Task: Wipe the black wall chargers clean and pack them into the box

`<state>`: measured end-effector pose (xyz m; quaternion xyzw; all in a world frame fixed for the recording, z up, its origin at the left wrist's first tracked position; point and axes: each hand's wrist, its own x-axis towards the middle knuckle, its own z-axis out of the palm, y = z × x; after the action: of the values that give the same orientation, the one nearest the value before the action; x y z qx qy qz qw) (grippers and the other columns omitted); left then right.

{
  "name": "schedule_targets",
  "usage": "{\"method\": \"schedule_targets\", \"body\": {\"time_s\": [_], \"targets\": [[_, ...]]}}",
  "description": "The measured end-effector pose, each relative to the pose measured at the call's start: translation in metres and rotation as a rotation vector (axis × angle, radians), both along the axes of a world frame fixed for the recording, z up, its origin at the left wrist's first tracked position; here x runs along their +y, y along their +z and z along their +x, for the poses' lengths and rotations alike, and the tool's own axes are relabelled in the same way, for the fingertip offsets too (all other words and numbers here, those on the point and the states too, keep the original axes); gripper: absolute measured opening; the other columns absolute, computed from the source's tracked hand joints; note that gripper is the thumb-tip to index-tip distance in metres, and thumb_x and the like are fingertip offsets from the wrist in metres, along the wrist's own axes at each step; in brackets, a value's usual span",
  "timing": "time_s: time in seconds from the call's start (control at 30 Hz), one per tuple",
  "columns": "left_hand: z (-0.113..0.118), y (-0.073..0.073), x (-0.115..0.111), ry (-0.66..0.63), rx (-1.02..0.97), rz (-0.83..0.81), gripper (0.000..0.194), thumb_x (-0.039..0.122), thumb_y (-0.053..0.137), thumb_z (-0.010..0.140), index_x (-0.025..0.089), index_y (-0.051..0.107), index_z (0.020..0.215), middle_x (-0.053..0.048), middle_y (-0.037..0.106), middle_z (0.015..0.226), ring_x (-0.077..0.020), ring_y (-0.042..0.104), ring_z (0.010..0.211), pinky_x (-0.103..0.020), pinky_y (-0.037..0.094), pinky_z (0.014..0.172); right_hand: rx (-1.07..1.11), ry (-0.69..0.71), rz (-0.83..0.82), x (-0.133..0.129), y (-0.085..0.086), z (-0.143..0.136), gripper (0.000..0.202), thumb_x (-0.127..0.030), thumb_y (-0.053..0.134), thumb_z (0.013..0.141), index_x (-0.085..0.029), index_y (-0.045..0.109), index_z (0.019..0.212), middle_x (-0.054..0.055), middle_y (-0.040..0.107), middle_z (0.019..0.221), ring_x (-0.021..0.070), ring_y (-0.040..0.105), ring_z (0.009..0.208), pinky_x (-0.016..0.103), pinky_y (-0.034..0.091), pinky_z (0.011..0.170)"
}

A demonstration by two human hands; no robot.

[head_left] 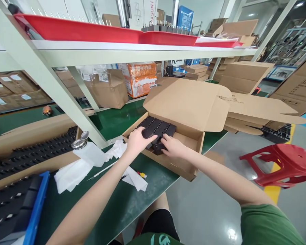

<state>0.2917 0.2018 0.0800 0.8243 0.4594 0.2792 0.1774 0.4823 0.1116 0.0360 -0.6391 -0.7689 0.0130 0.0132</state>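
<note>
Black blocks touch the left grip, spread apart, and the curled right grip, closure unclear.

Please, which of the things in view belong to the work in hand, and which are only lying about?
In the work:
black rectangular blocks, touched by left hand and right hand
open brown cardboard box holding them
probably similar black parts in the blue plastic tray

Apparently just lying about:
loose white paper sheets
red plastic stool
orange-and-white cardboard carton
</note>
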Motion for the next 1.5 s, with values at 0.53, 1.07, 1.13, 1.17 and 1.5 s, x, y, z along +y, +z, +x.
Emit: {"method": "schedule_targets", "body": {"time_s": [0.53,1.07,1.13,1.17,1.5], "targets": [[0.002,-0.001,0.002,0.080,-0.016,-0.004,0.042,0.056,0.075,0.076,0.019,0.069,0.095,-0.009,0.077,0.101,-0.0294,0.072,0.101,-0.034,0.055,0.088,-0.110,0.188,-0.003,0.000,0.004,-0.022,0.032,-0.040,0.065,0.096,-0.014,0.063,0.115,0.009,0.063,0.118,0.0231,0.061,0.111,0.044,0.053,0.096],[-0.006,-0.004,-0.004,0.035,0.024,-0.016,0.054,0.060,0.068,0.078,0.016,0.067,0.111,-0.017,0.074,0.118,-0.0381,0.068,0.112,-0.043,0.055,0.091,-0.001,-0.211,-0.035,-0.008,0.003,-0.033,0.050,-0.046,0.063,0.097,-0.020,0.051,0.138,0.012,0.056,0.133,0.0250,0.061,0.112,0.043,0.058,0.089],[-0.008,-0.003,-0.005,0.032,0.018,-0.013,0.049,0.058,0.067,0.080,0.018,0.067,0.107,-0.015,0.075,0.113,-0.0358,0.070,0.108,-0.040,0.055,0.088,0.024,-0.217,-0.016,-0.005,0.001,-0.039,0.049,-0.044,0.064,0.096,-0.019,0.052,0.137,0.012,0.054,0.135,0.0255,0.060,0.114,0.044,0.057,0.090],[-0.010,-0.002,-0.006,0.031,0.015,-0.011,0.047,0.058,0.067,0.080,0.019,0.067,0.106,-0.013,0.076,0.110,-0.0347,0.071,0.106,-0.039,0.055,0.086,0.036,-0.237,-0.003,-0.002,-0.001,-0.041,0.048,-0.042,0.064,0.096,-0.019,0.052,0.137,0.012,0.054,0.136,0.0254,0.060,0.114,0.044,0.057,0.090],[0.012,-0.006,-0.009,-0.068,0.106,-0.047,0.052,0.055,0.074,0.081,0.013,0.066,0.112,-0.015,0.071,0.115,-0.0285,0.067,0.108,-0.044,0.053,0.093,0.326,-0.084,-0.042,0.007,0.022,-0.010,0.042,-0.037,0.066,0.096,-0.017,0.056,0.132,0.011,0.057,0.132,0.0252,0.060,0.116,0.047,0.055,0.096]]}}
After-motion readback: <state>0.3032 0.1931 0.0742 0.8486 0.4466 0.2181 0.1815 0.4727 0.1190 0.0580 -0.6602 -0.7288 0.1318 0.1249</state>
